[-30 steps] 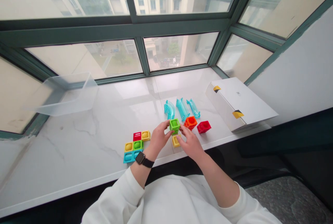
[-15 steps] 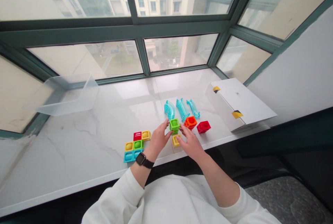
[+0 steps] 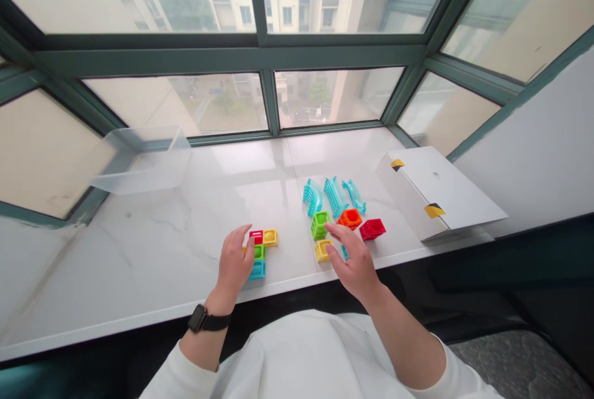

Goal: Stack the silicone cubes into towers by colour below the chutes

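My left hand [image 3: 234,260], a black watch on its wrist, hovers over the left side of a group of blocks with thumb and fingers apart. Beside it show a red block [image 3: 256,237], a yellow block [image 3: 270,237], a green block [image 3: 258,252] and a blue block [image 3: 257,270]; the hand hides the group's left part. My right hand [image 3: 355,263] is open, its fingertips at the edge of a green hollow block [image 3: 320,224]; whether they touch, I cannot tell. A yellow block [image 3: 323,250] lies by its thumb. Orange [image 3: 349,219] and red [image 3: 372,229] hollow blocks stand behind.
Three clear blue track pieces [image 3: 335,197] lie behind the blocks. A white box [image 3: 445,188] with yellow-black tape stands at right, a clear plastic bin [image 3: 139,179] at the far left by the window. The white counter's front edge [image 3: 297,284] runs before me.
My left hand has left the green block and moved left to the block group. The right hand stays near the green block. The view has shifted slightly.
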Demonstrator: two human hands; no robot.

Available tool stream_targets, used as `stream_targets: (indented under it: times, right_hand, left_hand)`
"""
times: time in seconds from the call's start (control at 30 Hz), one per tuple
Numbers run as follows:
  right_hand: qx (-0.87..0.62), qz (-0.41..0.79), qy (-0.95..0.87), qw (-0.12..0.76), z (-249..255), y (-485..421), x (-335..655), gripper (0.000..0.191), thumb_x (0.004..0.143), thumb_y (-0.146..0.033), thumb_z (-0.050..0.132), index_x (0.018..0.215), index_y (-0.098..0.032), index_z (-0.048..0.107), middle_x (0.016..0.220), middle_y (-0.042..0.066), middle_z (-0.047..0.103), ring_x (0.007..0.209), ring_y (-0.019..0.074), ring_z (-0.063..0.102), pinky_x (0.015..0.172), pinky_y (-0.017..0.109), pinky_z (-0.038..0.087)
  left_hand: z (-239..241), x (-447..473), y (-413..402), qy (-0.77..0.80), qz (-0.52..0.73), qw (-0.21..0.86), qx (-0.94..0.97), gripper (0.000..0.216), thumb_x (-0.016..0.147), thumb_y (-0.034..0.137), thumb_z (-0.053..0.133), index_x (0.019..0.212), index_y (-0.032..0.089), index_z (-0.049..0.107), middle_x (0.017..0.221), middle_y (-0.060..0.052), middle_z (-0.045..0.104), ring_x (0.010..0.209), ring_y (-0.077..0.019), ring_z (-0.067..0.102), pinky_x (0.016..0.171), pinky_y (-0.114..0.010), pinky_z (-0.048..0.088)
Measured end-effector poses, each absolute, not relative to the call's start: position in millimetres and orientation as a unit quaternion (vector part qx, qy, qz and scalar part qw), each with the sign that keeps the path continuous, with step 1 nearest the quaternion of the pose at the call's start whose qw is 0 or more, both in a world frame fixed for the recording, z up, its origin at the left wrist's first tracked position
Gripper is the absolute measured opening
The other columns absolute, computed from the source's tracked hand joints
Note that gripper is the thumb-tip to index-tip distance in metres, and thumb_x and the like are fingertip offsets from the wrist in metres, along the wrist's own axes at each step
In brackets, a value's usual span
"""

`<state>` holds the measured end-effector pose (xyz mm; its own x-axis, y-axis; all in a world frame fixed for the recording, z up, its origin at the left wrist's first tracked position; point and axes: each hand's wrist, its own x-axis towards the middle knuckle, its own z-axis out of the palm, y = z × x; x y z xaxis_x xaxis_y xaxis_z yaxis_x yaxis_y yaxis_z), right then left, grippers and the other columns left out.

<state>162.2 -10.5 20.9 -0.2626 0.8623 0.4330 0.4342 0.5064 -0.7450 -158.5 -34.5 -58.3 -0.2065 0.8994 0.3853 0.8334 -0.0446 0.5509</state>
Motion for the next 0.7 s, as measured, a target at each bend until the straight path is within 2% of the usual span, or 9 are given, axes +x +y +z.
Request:
stream_targets:
  times: [0.13,0.23,0.4,0.57,0.7]
  right_hand:
    - [-0.383,0.265,-0.781,0.416,17,-12,134,0.043,0.101,-0.021,0.056,0.143,-0.029,0.061,0.134,0.009,0.071,0.129,0.0265,0.066,0.112,0.048,0.055]
    - [-0.368,0.307,-0.800,0.361,5,-14,112,0.045,0.099,-0.021,0.057,0.144,-0.029,0.060,0.140,0.009,0.067,0.132,0.0251,0.064,0.114,0.046,0.054]
    - [-0.382,0.347,-0.817,0.257,-24,-11,82,0.046,0.097,-0.020,0.060,0.142,-0.027,0.060,0.146,0.010,0.060,0.134,0.0242,0.062,0.116,0.045,0.051]
    - [-0.429,0.339,-0.821,0.162,-51,-6,59,0.053,0.094,-0.019,0.064,0.146,-0.025,0.057,0.146,0.014,0.057,0.129,0.0267,0.065,0.112,0.044,0.053]
    - [-0.444,0.330,-0.823,0.129,-66,-5,51,0.057,0.093,-0.019,0.066,0.149,-0.023,0.054,0.144,0.016,0.059,0.127,0.0276,0.065,0.112,0.043,0.051]
  left_hand:
    - [-79,-155,-47,0.708,0.324,0.028,0.627,0.035,0.104,0.031,0.048,0.133,0.022,0.064,0.139,-0.015,0.065,0.130,-0.0338,0.059,0.114,-0.055,0.047]
    - [-86,-146,-50,0.712,0.297,0.020,0.635,0.033,0.104,0.032,0.050,0.132,0.022,0.065,0.141,-0.015,0.063,0.131,-0.0359,0.058,0.113,-0.056,0.046]
    - [-85,-141,-50,0.701,0.290,0.027,0.652,0.027,0.103,0.030,0.053,0.125,0.024,0.067,0.141,-0.014,0.063,0.125,-0.0339,0.062,0.109,-0.054,0.050]
    - [-83,-141,-51,0.672,0.296,0.032,0.678,0.021,0.101,0.027,0.056,0.118,0.024,0.068,0.140,-0.013,0.065,0.127,-0.0321,0.063,0.114,-0.055,0.047]
    - [-82,-141,-52,0.665,0.292,0.035,0.687,0.022,0.099,0.029,0.060,0.119,0.024,0.068,0.142,-0.014,0.065,0.128,-0.0320,0.063,0.116,-0.055,0.045]
